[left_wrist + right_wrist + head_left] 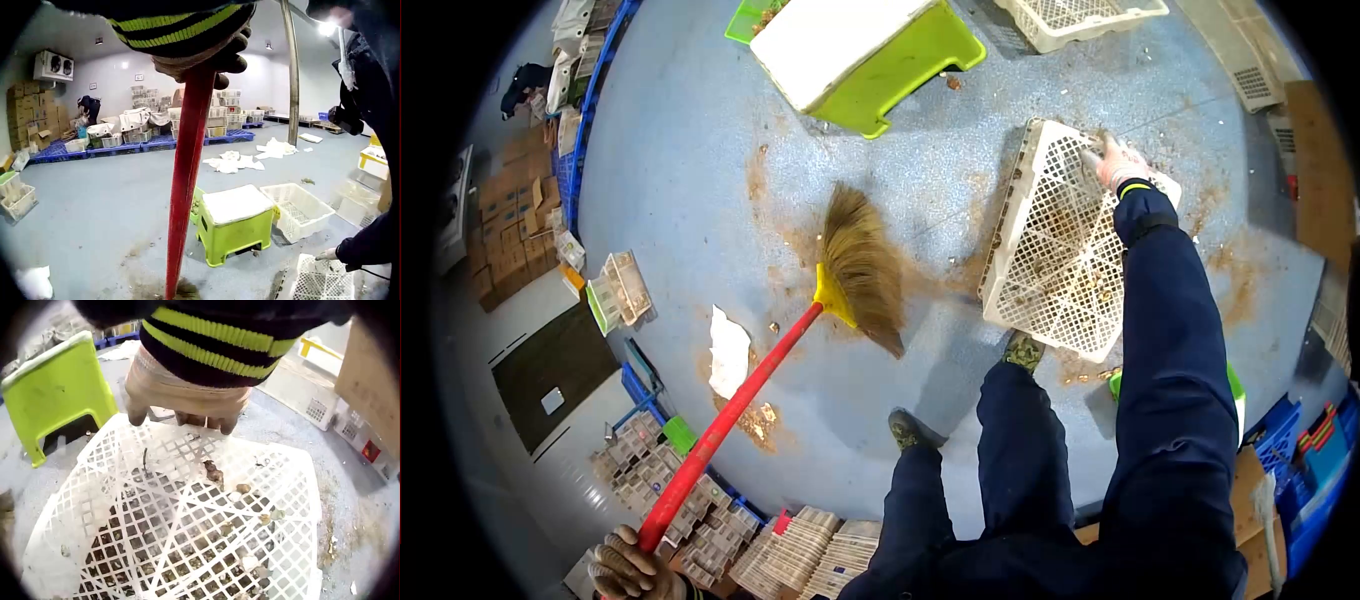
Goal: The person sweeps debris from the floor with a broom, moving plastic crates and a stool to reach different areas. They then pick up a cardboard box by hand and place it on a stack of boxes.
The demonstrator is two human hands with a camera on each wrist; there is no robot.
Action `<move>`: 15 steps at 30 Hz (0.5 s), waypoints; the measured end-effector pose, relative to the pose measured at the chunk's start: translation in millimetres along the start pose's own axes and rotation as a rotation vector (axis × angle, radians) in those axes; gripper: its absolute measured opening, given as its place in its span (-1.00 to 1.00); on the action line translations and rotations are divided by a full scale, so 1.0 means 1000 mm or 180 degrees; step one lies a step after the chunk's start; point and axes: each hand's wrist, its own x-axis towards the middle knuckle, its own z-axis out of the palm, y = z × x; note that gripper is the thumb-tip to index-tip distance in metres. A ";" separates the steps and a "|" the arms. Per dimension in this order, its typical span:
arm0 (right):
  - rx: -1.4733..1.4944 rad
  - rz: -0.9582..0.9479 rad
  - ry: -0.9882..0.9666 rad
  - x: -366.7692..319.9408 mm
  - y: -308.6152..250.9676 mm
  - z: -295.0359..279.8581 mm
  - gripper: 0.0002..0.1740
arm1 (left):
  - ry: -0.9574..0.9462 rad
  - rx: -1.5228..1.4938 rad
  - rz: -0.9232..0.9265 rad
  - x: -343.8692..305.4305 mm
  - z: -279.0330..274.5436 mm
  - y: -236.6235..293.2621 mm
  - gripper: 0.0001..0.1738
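Note:
A broom with brown bristles (862, 270), a yellow collar and a red handle (735, 410) slants over the floor. My gloved left hand (632, 566) grips the handle near its end; the left wrist view shows the fingers (232, 62) curled round it. At the right, a white lattice crate (1055, 235) has brown bits and dirt about its mesh. My right hand (1118, 163), in a pale glove, holds its far edge, fingers bent over the rim in the right wrist view, where small debris (214, 475) lies on the lattice (181, 519).
A green stool (890, 75) with a white top stands ahead, beside another white crate (1085, 18). A white scrap (729, 352) and brown dirt lie on the floor. Blue pallets (159, 142) hold stacked crates; a person (89, 109) bends near cartons. Both my feet are behind the broom and crate.

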 end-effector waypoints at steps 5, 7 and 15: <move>-0.0392 0.0024 0.0200 -0.044 0.002 -0.037 -0.24 | -0.0368 -0.0358 -0.0338 0.008 -0.008 0.002 -0.55; -0.0202 0.0005 0.0340 -0.068 0.014 -0.046 -0.25 | -0.0677 -0.0441 -0.0444 0.011 -0.012 0.003 -0.49; 0.0397 0.0599 -0.0109 -0.162 0.043 -0.063 -0.10 | -0.1064 -0.0667 -0.0132 0.008 -0.051 -0.002 -0.51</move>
